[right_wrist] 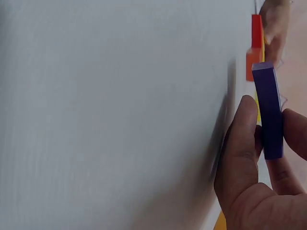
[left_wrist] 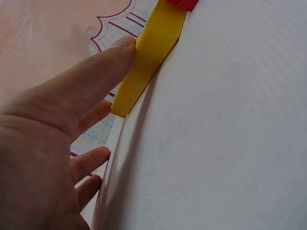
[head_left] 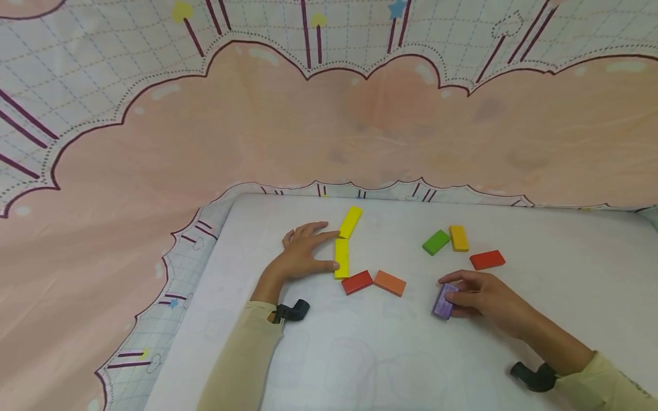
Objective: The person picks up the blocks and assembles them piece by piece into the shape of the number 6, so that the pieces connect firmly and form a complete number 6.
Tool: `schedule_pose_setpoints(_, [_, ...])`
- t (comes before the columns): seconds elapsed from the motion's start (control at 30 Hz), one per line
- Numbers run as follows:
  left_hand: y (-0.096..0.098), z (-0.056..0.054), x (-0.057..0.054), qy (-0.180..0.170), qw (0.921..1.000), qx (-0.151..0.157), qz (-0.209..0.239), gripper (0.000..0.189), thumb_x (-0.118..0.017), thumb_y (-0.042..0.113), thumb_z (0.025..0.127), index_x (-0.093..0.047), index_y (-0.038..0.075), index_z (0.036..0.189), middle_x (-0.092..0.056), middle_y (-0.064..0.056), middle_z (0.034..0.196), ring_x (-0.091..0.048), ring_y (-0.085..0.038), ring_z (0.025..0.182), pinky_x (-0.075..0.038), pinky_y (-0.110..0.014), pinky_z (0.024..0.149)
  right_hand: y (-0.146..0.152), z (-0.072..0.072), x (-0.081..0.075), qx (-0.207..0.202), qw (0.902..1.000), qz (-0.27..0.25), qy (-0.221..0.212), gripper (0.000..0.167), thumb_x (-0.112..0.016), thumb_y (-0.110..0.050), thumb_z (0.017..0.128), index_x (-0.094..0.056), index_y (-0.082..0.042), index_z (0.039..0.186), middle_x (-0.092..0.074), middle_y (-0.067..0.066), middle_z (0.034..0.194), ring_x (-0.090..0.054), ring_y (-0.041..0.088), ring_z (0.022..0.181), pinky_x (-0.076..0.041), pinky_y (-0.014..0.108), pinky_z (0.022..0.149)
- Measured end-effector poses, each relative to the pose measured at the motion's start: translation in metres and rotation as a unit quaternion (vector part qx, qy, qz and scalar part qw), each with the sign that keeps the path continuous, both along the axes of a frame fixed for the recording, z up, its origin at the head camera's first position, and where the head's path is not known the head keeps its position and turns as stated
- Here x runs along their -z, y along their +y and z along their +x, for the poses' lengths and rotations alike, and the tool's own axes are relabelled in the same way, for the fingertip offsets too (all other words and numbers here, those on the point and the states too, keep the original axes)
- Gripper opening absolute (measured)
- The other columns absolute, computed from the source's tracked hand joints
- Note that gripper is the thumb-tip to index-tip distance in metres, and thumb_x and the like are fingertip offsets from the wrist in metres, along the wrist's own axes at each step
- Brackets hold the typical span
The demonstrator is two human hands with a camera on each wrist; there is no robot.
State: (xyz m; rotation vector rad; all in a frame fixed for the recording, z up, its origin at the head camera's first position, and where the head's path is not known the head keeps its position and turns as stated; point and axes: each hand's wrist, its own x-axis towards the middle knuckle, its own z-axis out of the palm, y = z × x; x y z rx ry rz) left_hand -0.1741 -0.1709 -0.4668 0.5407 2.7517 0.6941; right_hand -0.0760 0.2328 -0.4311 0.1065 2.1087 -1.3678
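The left hand (head_left: 303,254), fingers spread wide, touches a yellow block (head_left: 342,256) with its thumb; only the left wrist view shows small dark flecks on the block. The right hand (head_left: 485,298) pinches a flat, oblong purple block (head_left: 442,305). The head view alone shows a green block (head_left: 436,242) beyond that hand. Between the hands lie a red block (head_left: 357,282) and an orange block (head_left: 390,283).
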Motion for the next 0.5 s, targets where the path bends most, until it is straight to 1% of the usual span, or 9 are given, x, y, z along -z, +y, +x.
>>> schedule_pose_setpoints(0.13, [0.000,0.000,0.000,0.002,1.0000,0.000,0.001,0.077,-0.077,0.056,0.083,-0.047,0.039,0.152,-0.030,-0.001,0.167,-0.020,-0.033,0.153,-0.005,-0.069,0.119,-0.006,0.001,0.002,0.001,1.0000,-0.004,0.002,0.050,-0.075,-0.025,0.094,-0.059,-0.010,0.139,-0.065,0.012,0.106,-0.067,0.023,0.093,-0.060,0.028,0.080])
schedule_pose_setpoints(0.27, [0.000,0.000,0.000,0.002,1.0000,0.001,0.002,0.078,-0.078,0.056,0.083,-0.047,0.038,0.152,-0.030,-0.001,0.167,-0.020,-0.033,0.153,-0.005,-0.069,0.119,-0.011,0.002,0.003,-0.004,0.9999,0.003,0.011,0.051,-0.077,-0.028,0.092,-0.057,-0.006,0.133,-0.069,0.010,0.103,-0.069,0.022,0.089,-0.060,0.028,0.078])
schedule_pose_setpoints(0.37, [0.000,0.000,0.000,-0.001,1.0000,0.000,0.003,0.078,-0.078,0.056,0.083,-0.048,0.039,0.152,-0.030,-0.001,0.167,-0.020,-0.033,0.153,-0.004,-0.069,0.120,-0.016,0.003,0.003,-0.005,0.9999,0.007,0.012,0.049,-0.078,-0.029,0.091,-0.059,-0.004,0.128,-0.070,0.010,0.105,-0.069,0.022,0.090,-0.061,0.028,0.079])
schedule_pose_setpoints(0.5, [0.000,0.000,0.000,-0.002,1.0000,0.000,0.004,0.077,-0.078,0.056,0.083,-0.048,0.038,0.152,-0.030,-0.001,0.167,-0.020,-0.033,0.153,-0.004,-0.069,0.119,-0.022,0.005,0.005,0.000,0.9999,0.009,0.007,0.045,-0.079,-0.028,0.090,-0.062,-0.005,0.125,-0.068,0.011,0.110,-0.069,0.021,0.093,-0.062,0.030,0.080])
